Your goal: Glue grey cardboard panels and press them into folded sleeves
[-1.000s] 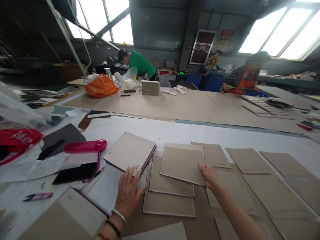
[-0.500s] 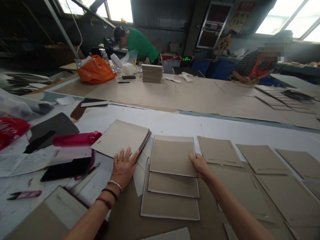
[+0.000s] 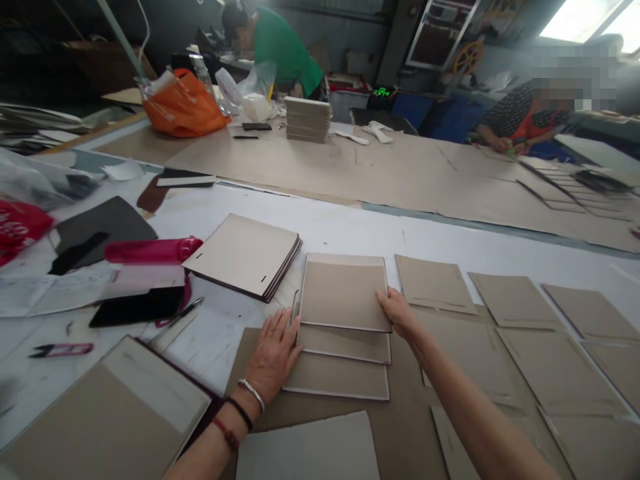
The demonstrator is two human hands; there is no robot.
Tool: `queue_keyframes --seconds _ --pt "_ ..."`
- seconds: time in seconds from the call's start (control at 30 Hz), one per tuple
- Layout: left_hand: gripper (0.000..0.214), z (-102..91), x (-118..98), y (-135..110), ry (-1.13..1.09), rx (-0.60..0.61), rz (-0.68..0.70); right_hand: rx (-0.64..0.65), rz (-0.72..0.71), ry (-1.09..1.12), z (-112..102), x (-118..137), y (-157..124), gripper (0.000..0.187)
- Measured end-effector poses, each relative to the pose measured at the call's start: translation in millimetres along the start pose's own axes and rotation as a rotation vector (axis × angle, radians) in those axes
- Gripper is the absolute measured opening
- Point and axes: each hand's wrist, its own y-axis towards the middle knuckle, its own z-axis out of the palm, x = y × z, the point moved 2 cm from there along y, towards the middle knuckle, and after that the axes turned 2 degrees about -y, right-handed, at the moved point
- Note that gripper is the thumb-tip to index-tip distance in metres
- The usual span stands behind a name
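Observation:
Three overlapping tan cardboard panels lie in front of me, the top panel [image 3: 344, 295] above a middle panel [image 3: 345, 346] and a lowest panel [image 3: 337, 384]. My left hand [image 3: 274, 352] lies flat with fingers spread against the left edges of these panels. My right hand [image 3: 397, 309] grips the right edge of the top panel, fingers curled on it. A stack of cream boards with dark edges [image 3: 245, 254] sits just left of the panels, apart from both hands.
More tan sheets [image 3: 434, 285] spread to the right. At the left lie a pink bottle [image 3: 150, 251], a black phone [image 3: 136, 307], pink snips [image 3: 63, 349] and a red bag [image 3: 17, 225]. Two people work at the far table beside an orange bag [image 3: 183, 107] and stacked boards [image 3: 307, 119].
My left hand left the cream stack and moved right to the left edges of the panels. My right hand drew the top panel nearer, over the other two.

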Motion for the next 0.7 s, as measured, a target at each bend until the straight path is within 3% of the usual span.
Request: queue_keyframes --seconds 0.13,0.2,0.27,0.4,0.5,0.6,0.7 --pt "0.045 0.8 -11 -14 -0.027 0.002 -0.072 -0.062 0.000 -0.518 -7 2 1 0.034" --pt "0.044 -7.7 -18 -26 -0.039 0.016 -0.115 -0.126 -0.012 -0.797 -13 5 -5 0.040" --pt "0.044 -18.8 -27 -43 -0.061 0.052 -0.149 -0.191 -0.113 -0.927 -18 7 -14 0.044" --pt "0.044 -44.4 -39 -93 -0.038 0.089 -0.224 -0.040 -0.251 -0.861 -7 0 -48 0.040" --pt "0.046 -69.4 -39 -141 0.051 0.029 -0.292 0.133 -0.297 -0.711 20 -6 -97 0.034" --pt "0.052 -94.8 -25 -193 0.162 -0.055 -0.401 0.300 -0.375 -0.581 53 -6 -157 0.030" --pt "0.060 -110.4 1 -238 0.245 -0.120 -0.536 0.412 -0.430 -0.587 83 0 -207 0.030"
